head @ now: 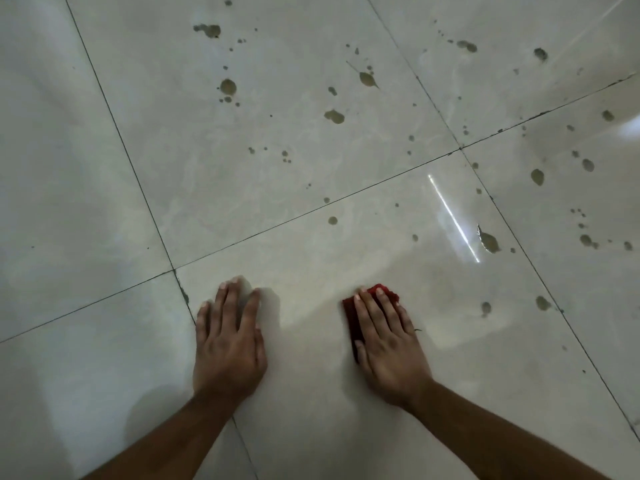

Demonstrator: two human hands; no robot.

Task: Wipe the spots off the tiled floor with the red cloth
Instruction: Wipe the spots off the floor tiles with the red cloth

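Observation:
My right hand [388,344] lies flat with straight fingers on the red cloth [350,315], pressing it onto the pale glossy tiled floor [311,258]. Only the cloth's left edge and far tip show past the fingers. My left hand [227,341] rests flat on the floor beside a grout line, fingers spread and holding nothing. Several brownish spots dot the tiles ahead, such as a big one [490,242] to the right front, a small one [332,220] straight ahead, and a pair [486,307] right of the cloth.
Dark grout lines [311,209] cross the floor diagonally. More spots cluster far ahead [228,86] and along the right side [587,240]. A bright streak of reflected light [453,220] lies on the tile ahead of my right hand.

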